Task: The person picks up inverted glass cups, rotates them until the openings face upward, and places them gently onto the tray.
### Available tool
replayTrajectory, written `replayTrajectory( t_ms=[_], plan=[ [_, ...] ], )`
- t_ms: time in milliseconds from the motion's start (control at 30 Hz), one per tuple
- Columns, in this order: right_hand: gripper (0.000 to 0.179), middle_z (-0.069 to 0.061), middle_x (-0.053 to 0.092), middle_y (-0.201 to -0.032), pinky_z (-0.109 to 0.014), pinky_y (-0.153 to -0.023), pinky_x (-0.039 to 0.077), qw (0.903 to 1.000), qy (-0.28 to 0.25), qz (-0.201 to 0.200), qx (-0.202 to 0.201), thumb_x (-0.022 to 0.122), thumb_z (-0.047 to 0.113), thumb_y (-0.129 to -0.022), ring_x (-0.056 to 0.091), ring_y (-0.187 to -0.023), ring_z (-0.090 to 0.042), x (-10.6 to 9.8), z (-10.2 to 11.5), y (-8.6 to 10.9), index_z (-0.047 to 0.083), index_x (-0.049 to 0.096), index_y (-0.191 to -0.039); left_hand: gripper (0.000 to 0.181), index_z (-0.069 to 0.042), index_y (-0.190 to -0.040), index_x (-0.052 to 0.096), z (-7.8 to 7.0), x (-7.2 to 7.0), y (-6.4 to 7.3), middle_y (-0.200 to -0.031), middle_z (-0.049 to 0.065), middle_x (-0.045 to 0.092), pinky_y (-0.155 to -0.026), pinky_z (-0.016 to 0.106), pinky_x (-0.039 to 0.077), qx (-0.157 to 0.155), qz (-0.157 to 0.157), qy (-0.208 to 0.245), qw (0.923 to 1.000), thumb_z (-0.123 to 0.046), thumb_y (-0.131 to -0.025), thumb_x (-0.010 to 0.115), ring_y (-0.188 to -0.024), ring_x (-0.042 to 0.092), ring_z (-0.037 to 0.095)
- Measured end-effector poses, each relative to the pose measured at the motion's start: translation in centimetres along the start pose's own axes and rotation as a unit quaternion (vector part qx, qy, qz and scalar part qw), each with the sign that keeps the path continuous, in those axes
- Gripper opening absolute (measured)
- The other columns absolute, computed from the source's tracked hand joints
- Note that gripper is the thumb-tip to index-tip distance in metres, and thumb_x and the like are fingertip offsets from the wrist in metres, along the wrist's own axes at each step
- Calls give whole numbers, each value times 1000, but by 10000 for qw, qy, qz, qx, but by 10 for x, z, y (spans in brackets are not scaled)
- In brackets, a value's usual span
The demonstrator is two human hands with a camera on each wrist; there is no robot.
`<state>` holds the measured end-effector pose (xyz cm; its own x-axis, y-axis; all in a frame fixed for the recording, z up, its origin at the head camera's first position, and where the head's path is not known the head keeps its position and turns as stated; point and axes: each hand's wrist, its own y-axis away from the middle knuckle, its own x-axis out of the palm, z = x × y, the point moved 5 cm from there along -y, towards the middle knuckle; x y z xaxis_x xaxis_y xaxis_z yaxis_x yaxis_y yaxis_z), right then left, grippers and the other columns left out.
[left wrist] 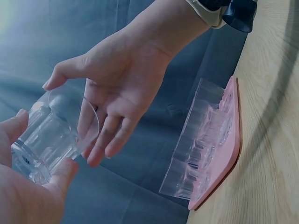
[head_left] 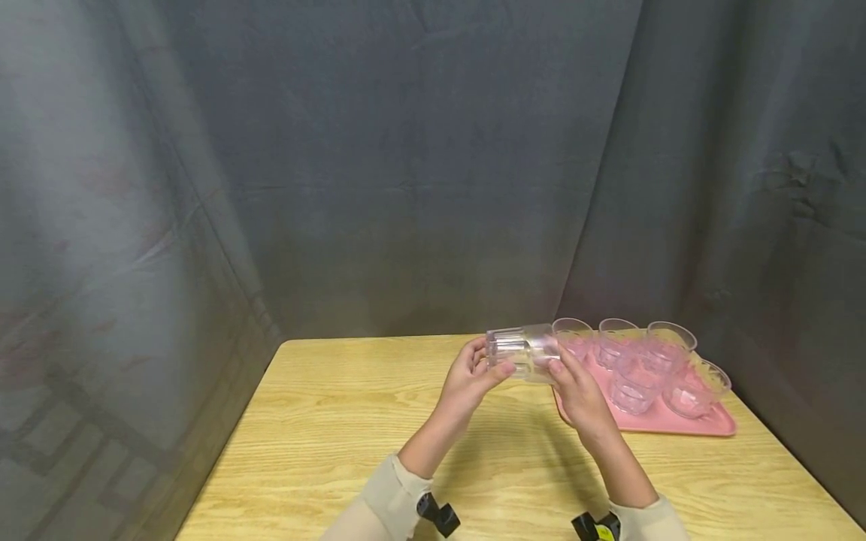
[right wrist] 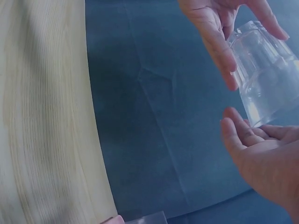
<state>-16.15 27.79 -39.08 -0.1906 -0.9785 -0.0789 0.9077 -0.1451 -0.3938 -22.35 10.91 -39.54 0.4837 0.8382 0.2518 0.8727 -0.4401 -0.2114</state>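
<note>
A clear fluted tumbler (head_left: 524, 349) is held on its side above the table, base to the left and mouth to the right. My left hand (head_left: 470, 379) grips it near the base, thumb on the near side and fingers behind. At the mouth end is my right hand (head_left: 585, 398), its fingertips right at the rim. In the left wrist view, the right hand (left wrist: 121, 79) has its palm facing the mouth of the tumbler (left wrist: 56, 126), with thumb and fingers extended and spread. The right wrist view shows the left hand (right wrist: 215, 37) around the base end.
To the right, a pink tray (head_left: 683, 426) lies on the wooden table (head_left: 325, 421). Several clear tumblers (head_left: 632, 391) stand on it close together, mouths up. Grey curtains (head_left: 406, 188) enclose the table at the back and both sides.
</note>
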Motion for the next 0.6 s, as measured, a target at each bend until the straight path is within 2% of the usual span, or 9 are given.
replayTrajectory(
  t_ms=[67,167,267,333,400,467,533,600],
  plan=[
    [51,23,67,-107,-7,-95,42,10000,-10,19,9,43,13,-109,64,-102,4,-2,1,0,-13,32,-151,72,2,-143,43,1,2,-1,-133,14,59,-99,34,53,-2,9,-33,10000,-23,-88,81,-122,61,25],
    [51,24,67,-104,-7,-93,43,9996,253,-35,130,44,15,-109,63,-100,5,-7,2,0,-10,33,-151,68,2,-141,44,3,4,-4,-132,14,60,-100,34,52,-3,28,-29,10000,-21,-88,81,-122,61,26],
    [50,23,66,-104,-8,-92,43,9979,574,-107,273,46,17,-109,61,-101,7,-12,2,0,-6,36,-152,67,2,-141,45,6,7,-7,-132,15,60,-99,34,53,-14,83,23,10000,-21,-89,80,-123,61,26],
    [50,18,68,-106,-12,-96,43,9952,873,-196,386,46,19,-108,59,-105,7,-16,1,-2,-2,39,-153,68,3,-141,45,8,8,-10,-132,15,61,-99,33,53,-26,134,21,9999,-23,-89,80,-123,61,26],
    [50,3,72,-111,-24,-105,45,9929,1058,-231,491,45,21,-109,61,-114,-5,-20,0,-3,-2,39,-153,68,4,-141,44,11,11,-13,-131,15,61,-98,32,53,-51,196,9,9998,-24,-89,80,-122,61,26],
    [53,-13,69,-122,-39,-113,40,9903,1200,-281,648,46,25,-109,56,-127,-18,-25,-2,-4,-1,37,-154,68,4,-142,44,14,13,-16,-131,15,61,-98,32,53,-85,254,-69,9996,-23,-91,78,-122,61,25],
    [56,-29,58,-136,-55,-117,31,9899,1194,-226,737,46,27,-109,46,-137,-35,-29,-2,-5,-3,34,-155,66,5,-143,44,17,16,-19,-131,15,61,-98,32,53,-136,320,-147,9993,-21,-92,77,-122,61,25],
    [58,-32,46,-148,-64,-116,26,9896,1210,-185,758,47,27,-109,35,-143,-44,-34,-2,-8,-5,32,-155,64,5,-143,44,20,18,-22,-131,16,62,-99,33,53,-154,383,-213,9989,-19,-93,75,-122,62,26]
  ],
)
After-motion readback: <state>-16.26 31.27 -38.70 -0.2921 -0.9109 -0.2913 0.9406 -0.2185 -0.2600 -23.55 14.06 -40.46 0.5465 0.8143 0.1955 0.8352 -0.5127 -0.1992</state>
